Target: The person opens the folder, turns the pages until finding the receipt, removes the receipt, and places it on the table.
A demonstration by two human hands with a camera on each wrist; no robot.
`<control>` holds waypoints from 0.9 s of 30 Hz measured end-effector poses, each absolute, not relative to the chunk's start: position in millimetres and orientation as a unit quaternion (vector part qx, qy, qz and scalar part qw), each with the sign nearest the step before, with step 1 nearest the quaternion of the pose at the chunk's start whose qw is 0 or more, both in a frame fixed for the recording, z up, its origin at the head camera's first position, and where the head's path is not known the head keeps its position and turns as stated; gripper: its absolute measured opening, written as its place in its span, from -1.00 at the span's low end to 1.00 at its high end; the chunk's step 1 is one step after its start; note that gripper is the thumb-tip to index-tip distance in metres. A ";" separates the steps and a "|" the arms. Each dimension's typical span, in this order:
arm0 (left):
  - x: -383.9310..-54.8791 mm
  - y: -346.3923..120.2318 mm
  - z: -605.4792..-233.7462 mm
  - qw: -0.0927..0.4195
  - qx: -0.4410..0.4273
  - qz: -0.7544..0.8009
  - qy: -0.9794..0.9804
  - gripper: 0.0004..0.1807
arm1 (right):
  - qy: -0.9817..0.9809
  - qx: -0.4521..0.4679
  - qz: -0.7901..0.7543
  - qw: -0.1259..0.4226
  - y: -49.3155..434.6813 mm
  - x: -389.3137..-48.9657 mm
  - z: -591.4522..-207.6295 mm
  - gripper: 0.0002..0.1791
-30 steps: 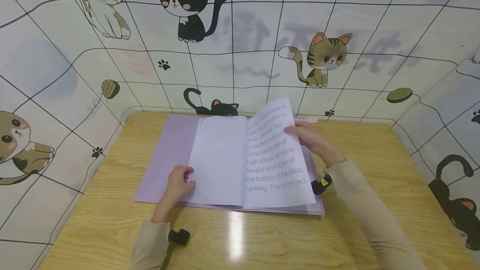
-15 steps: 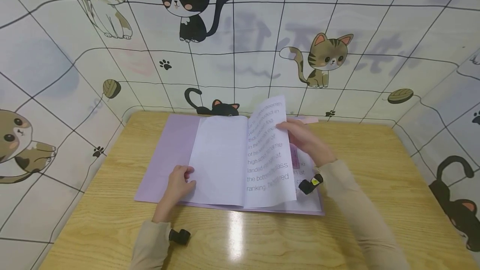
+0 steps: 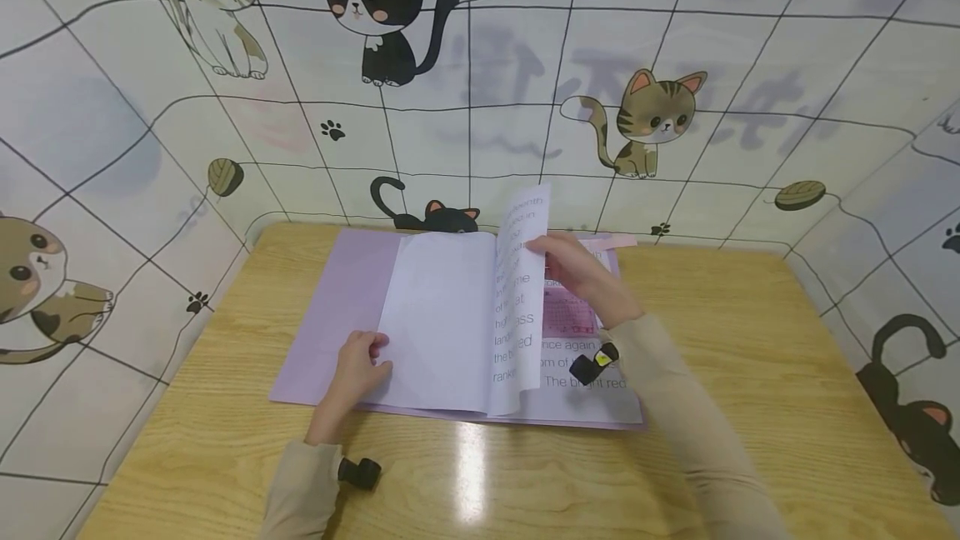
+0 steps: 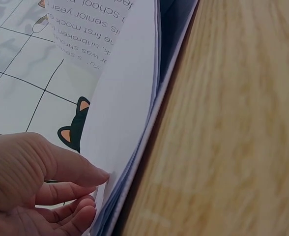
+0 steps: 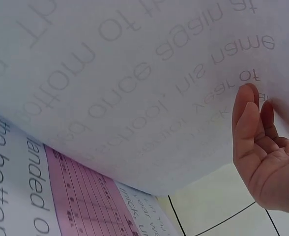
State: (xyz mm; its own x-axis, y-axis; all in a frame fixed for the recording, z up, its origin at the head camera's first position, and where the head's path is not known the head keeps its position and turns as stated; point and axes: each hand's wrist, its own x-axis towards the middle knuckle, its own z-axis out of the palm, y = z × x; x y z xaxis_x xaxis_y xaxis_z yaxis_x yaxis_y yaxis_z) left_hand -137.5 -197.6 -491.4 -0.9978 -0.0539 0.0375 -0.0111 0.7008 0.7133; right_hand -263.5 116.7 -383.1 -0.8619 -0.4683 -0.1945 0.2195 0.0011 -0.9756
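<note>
An open book (image 3: 442,323) with a purple cover lies on the wooden table. My right hand (image 3: 581,269) pinches a raised page (image 3: 525,290) near its outer edge, thumb on one face and fingers behind, as the right wrist view shows. The page stands bowed upright, large print on it. Beneath it, a pink printed slip (image 3: 567,312) with ruled lines lies on the right-hand page (image 5: 16,187). At the left page's outer edge, my left hand (image 3: 360,369) holds the paper, thumb tip on top and fingers curled at the edge (image 4: 56,191).
A pale pink strip (image 3: 618,242) sticks out past the book's upper right corner. The wooden table (image 3: 720,340) surrounds the book. Behind it rises a white wall (image 3: 510,140) printed with cats and grid lines. A black camera (image 3: 360,473) sits at the left wrist.
My right hand has swung the page leftward and more upright, uncovering the pink slip and the print below. The left hand stays in place.
</note>
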 end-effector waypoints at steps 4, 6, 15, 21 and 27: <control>-137.9 -197.0 -491.6 0.028 0.017 -0.386 -0.922 -0.68 | 0.654 -0.097 -0.709 0.245 111.3 -263.5 -383.9 -0.49; -137.6 -196.7 -491.1 0.026 0.018 -0.384 -0.923 -0.68 | 0.651 -0.091 -0.713 0.244 108.4 -263.9 -383.9 -0.48; -135.0 -194.4 -489.0 0.029 0.014 -0.379 -0.925 -0.67 | 0.638 -0.068 -0.730 0.236 94.1 -263.5 -383.4 -0.47; -132.2 -191.5 -489.0 0.048 -0.003 -0.382 -0.923 -0.68 | 0.625 -0.072 -0.740 0.236 85.7 -264.6 -386.0 -0.49; -128.5 -188.1 -489.5 0.072 -0.021 -0.393 -0.917 -0.72 | 0.612 -0.083 -0.749 0.241 76.5 -264.9 -387.7 -0.54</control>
State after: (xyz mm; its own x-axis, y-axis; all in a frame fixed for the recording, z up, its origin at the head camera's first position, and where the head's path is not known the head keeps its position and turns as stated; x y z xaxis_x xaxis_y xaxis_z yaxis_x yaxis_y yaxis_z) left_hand -128.5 -188.1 -489.5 -0.9889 -0.0178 0.1476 0.0945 0.6910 0.7167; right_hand -264.9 76.5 -387.7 -0.8702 -0.4623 -0.1705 0.2589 -0.1346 -0.9565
